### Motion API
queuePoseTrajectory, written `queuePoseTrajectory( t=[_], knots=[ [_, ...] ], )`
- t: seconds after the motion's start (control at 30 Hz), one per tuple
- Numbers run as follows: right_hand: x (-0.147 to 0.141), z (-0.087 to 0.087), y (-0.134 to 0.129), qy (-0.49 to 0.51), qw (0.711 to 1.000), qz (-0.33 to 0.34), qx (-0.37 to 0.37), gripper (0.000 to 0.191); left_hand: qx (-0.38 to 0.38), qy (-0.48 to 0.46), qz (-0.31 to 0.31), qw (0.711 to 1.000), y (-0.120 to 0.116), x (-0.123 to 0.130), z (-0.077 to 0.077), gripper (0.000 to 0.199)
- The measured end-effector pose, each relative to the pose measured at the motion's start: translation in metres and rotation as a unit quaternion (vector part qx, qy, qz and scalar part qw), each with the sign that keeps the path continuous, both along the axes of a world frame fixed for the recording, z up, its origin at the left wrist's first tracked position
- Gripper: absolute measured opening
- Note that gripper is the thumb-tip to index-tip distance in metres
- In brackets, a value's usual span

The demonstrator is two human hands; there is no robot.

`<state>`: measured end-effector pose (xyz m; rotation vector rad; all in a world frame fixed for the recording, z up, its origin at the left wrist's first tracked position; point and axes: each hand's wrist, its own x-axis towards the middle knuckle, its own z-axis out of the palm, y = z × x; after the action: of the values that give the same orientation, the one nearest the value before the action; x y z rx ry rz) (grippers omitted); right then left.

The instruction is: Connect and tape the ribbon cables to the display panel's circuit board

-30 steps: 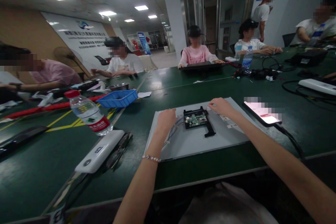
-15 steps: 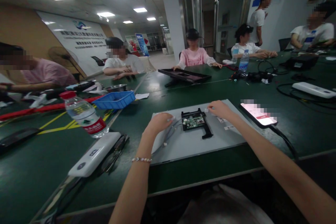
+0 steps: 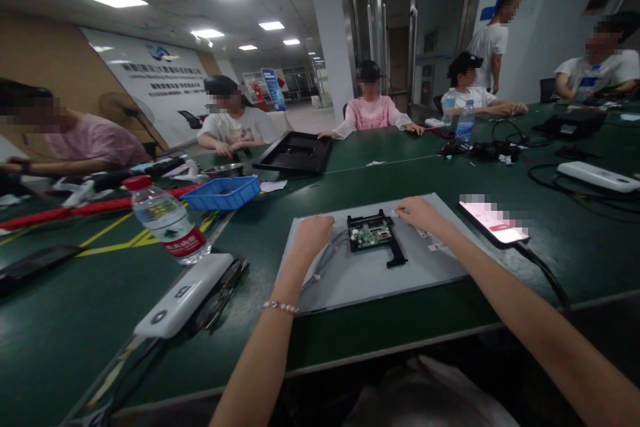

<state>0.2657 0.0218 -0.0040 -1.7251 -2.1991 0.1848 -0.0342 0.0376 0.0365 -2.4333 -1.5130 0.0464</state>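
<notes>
A flat grey panel (image 3: 350,290) lies on the green table in front of me. On it sits a green circuit board (image 3: 371,233) in a black plastic bracket (image 3: 397,255) with one arm sticking out toward me. My left hand (image 3: 313,240) is over the panel's left part, fingers curled, their tips mostly hidden; a grey cable (image 3: 327,257) runs beside it toward the board. At the bracket's far right corner, my right hand (image 3: 419,212) has its fingers pinched together around a small pale bit that I cannot make out.
Left of the panel are a water bottle (image 3: 170,223), a white power bank (image 3: 183,297), glasses (image 3: 223,293) and a blue tray (image 3: 223,195). A lit phone (image 3: 493,220) with a cable lies to the right. Across the table, co-workers sit near a black frame (image 3: 295,152).
My left hand has shifted slightly right and turned, hiding its fingertips. My right hand stays almost in place. Across the table, the black frame has moved left toward another person.
</notes>
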Motion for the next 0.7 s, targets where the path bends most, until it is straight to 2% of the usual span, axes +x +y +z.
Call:
queuePoseTrajectory(
  t=[0.27, 0.7],
  knots=[
    [-0.006, 0.013, -0.010, -0.025, 0.999, -0.019, -0.022, 0.028, -0.004, -0.071, 0.002, 0.997, -0.015, 0.029, -0.009, 0.033],
    [0.000, 0.000, -0.001, -0.004, 1.000, -0.005, 0.011, 0.026, -0.017, -0.051, 0.024, 0.998, -0.015, 0.037, -0.013, 0.034]
  ],
)
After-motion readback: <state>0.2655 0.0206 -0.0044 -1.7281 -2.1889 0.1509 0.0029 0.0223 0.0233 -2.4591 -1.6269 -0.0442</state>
